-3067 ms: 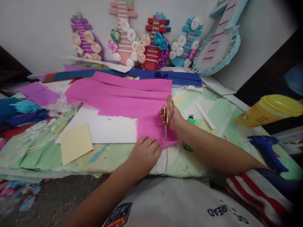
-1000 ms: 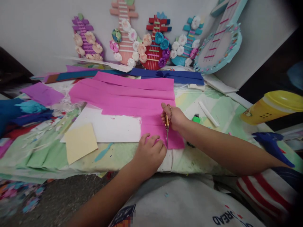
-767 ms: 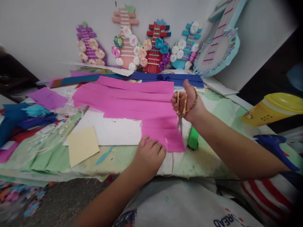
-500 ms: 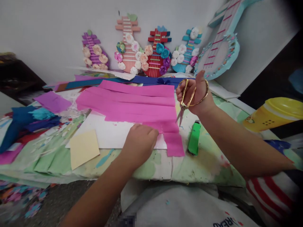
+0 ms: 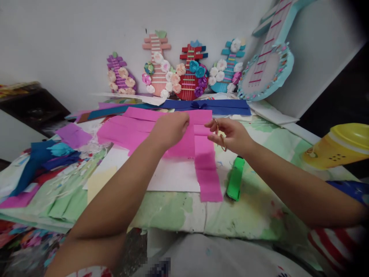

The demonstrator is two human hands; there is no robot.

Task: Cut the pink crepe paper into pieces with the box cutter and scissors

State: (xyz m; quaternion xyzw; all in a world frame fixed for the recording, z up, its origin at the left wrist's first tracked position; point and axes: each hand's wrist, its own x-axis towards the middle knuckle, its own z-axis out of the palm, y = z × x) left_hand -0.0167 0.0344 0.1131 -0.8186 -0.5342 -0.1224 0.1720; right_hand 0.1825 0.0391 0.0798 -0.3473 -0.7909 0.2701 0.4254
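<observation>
One pink sheet [image 5: 123, 132] lay across the middle of the table [image 5: 164, 213], toward its far edge and partly over a white board [image 5: 175, 177]. The left hand [image 5: 170, 129] was curled at the sheet; its fingertips were hidden, so whether they gripped it I could not tell. The right hand [image 5: 233, 134] held gold scissors [image 5: 223, 143] by their loops, fingertips apart; the blades could not be made out. A narrower pink strip [image 5: 208, 169] ran from beside that hand toward the table's near edge, with a green tool [image 5: 235, 179] to its right. A yellow cup [image 5: 340, 146] stood by the right edge; five decorated instruments [image 5: 188, 82] lined the far one.
</observation>
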